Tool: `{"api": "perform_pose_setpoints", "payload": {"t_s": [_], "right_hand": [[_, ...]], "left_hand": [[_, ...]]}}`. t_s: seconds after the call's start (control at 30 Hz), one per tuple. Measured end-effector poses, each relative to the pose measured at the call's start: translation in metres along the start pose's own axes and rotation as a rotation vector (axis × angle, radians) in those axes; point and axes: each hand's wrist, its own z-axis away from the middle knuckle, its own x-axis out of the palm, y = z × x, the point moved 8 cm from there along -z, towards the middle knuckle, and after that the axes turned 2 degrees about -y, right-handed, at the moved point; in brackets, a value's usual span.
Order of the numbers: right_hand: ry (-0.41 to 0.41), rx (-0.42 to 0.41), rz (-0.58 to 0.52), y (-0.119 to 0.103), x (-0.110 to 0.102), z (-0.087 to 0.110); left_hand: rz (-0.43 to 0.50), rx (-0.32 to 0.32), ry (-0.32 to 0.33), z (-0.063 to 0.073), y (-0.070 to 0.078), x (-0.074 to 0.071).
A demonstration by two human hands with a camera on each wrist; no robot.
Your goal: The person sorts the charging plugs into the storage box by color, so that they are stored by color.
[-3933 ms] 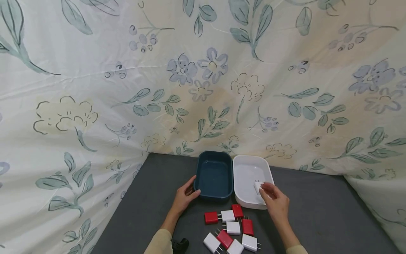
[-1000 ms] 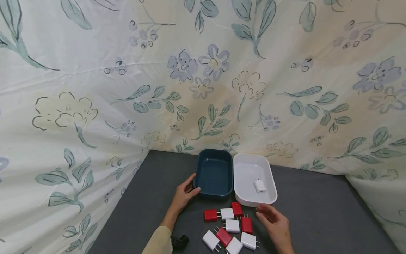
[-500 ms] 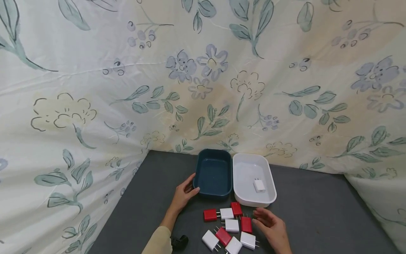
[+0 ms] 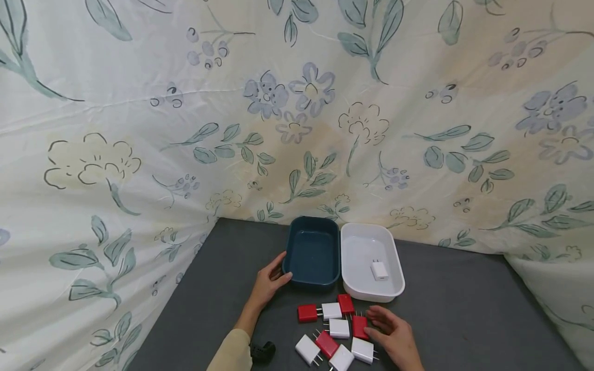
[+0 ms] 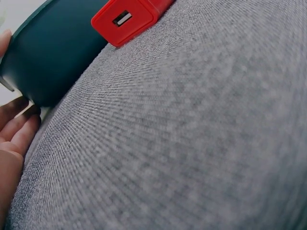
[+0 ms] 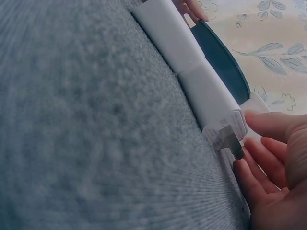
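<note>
In the head view, my left hand (image 4: 267,281) holds the near left corner of a dark teal tray (image 4: 336,281), its thumb at the rim and its fingers along the outer side. My right hand (image 4: 394,335) is at a red plug-in charger (image 4: 359,327), fingers spread and thumb tip right at its edge. Just below lies a white charger (image 4: 363,350). Up close in the right wrist view, a white charger (image 6: 211,91) shows its metal prongs beside the thumb. A red charger (image 5: 125,21) with a USB port appears near the tray in the left wrist view.
A white tray (image 4: 396,281) stands against the teal one, with one white charger (image 4: 379,270) inside. Several more red and white chargers lie in a cluster on the grey cloth (image 4: 223,288). A black object (image 4: 263,353) lies by the left sleeve. Patterned fabric (image 4: 297,129) hangs behind.
My right hand has let go of a white charger in the white tray, then moved down and left to the red charger. My left hand has stayed at the teal tray.
</note>
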Motion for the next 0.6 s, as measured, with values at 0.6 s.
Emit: {"api": "perform_pose_setpoints", "payload": {"t_s": [0.6], "right_hand": [[-0.084,0.022,0.025,0.0025,0.0051,-0.0023]], "left_hand": [[-0.002,0.004,0.001,0.0006,0.0007,-0.0004]]}}
